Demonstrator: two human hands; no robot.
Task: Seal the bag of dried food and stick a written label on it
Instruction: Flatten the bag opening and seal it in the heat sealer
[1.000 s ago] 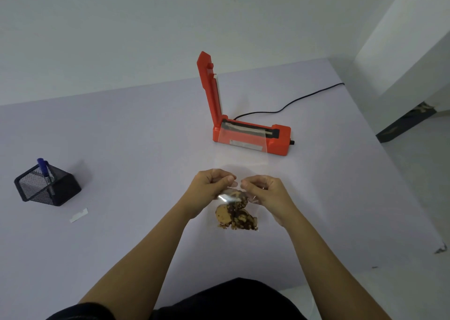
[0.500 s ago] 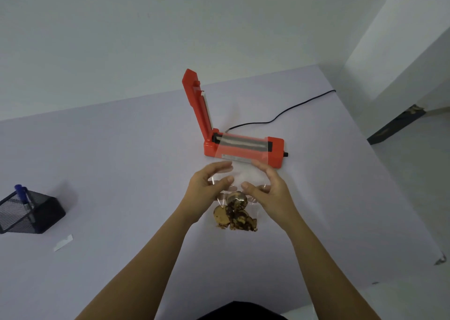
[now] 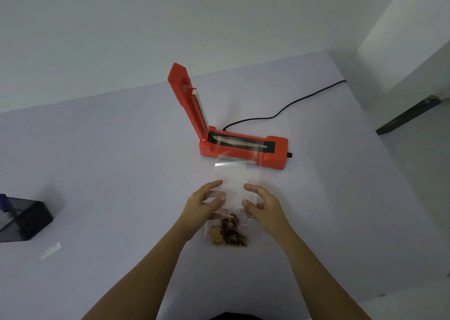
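Observation:
A clear plastic bag (image 3: 235,180) lies flat on the pale table, with dried food (image 3: 227,234) bunched at its near end. Its open far end rests across the sealing strip of the orange heat sealer (image 3: 275,158), whose lid arm (image 3: 187,100) stands raised. My left hand (image 3: 199,207) is at the bag's left edge and my right hand (image 3: 265,207) at its right edge. Both have curved, spread fingers that touch the plastic lightly without gripping it. A small white label strip (image 3: 51,250) lies on the table at the far left.
A black mesh pen holder (image 3: 24,222) with a blue pen (image 3: 3,201) stands at the left edge. The sealer's black cable (image 3: 292,105) runs off to the back right. The table's right edge drops to the floor.
The bag's top was bunched between my fingers; it is now stretched out toward the sealer and laid over its strip. Both hands have opened and moved apart. The view has shifted closer.

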